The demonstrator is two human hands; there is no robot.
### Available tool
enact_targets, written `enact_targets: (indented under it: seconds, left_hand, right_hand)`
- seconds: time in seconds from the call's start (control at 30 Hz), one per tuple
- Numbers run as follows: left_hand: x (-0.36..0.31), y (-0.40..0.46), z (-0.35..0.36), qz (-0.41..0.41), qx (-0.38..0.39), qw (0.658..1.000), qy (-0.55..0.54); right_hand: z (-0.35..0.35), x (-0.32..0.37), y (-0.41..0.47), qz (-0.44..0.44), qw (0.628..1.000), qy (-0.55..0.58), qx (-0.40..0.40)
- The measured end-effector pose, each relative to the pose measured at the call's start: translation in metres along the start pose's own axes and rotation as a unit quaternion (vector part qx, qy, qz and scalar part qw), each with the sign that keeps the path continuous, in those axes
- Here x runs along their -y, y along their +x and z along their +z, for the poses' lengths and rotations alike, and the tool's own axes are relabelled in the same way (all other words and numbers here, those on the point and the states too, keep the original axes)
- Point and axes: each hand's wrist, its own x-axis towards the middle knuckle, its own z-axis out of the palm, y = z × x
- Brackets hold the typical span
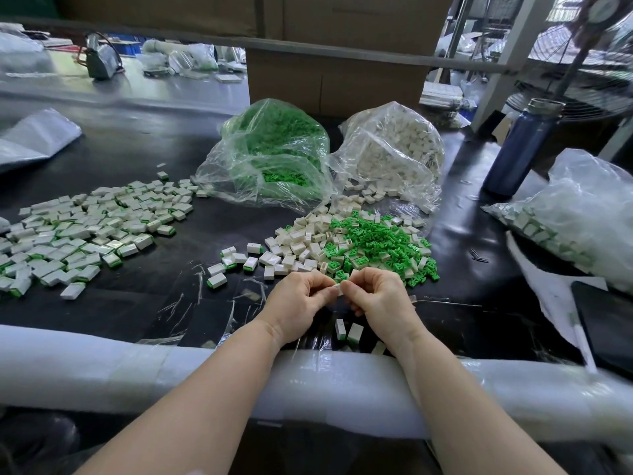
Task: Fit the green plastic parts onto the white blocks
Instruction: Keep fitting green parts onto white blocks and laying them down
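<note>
My left hand and my right hand meet above the black table near its front edge, fingers curled, pinching one small white block between them. Whether a green part is on it is hidden by the fingers. Just beyond lies a loose heap of green plastic parts mixed with bare white blocks. A wide spread of white blocks with green parts fitted covers the left of the table. Two fitted blocks lie under my right wrist.
An open clear bag of green parts and a bag of white blocks stand behind the heap. A blue bottle and another filled bag sit at the right, with a dark tablet. White foam padding lines the front edge.
</note>
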Motion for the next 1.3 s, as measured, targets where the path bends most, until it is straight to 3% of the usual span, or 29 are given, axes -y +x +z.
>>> enact_targets:
  seconds: [0.23, 0.47, 0.67, 0.87, 1.03, 1.3]
  left_hand:
    - [-0.003, 0.001, 0.003, -0.003, -0.031, 0.999, -0.034]
    - [-0.005, 0.0, 0.003, 0.006, -0.052, 0.999, 0.006]
    - [-0.008, -0.001, 0.001, 0.002, -0.052, 0.997, -0.058]
    - [-0.011, -0.001, 0.0, 0.034, -0.056, 0.996, -0.056]
    - [-0.011, -0.002, 0.001, 0.044, -0.031, 0.997, -0.062]
    - [-0.012, -0.003, 0.0, 0.053, 0.003, 0.999, 0.004]
  right_hand:
    - [-0.001, 0.0, 0.0, -0.009, 0.997, 0.07, -0.015]
    - [-0.002, 0.002, -0.002, -0.029, 0.996, 0.077, 0.014]
    - [-0.002, 0.004, -0.003, -0.028, 0.994, 0.102, 0.023]
    - [0.001, 0.003, -0.002, -0.001, 0.996, 0.075, 0.044]
    - [-0.001, 0.005, -0.003, -0.009, 0.993, 0.045, 0.105]
    - [-0.002, 0.005, -0.002, -0.001, 0.992, 0.084, 0.099]
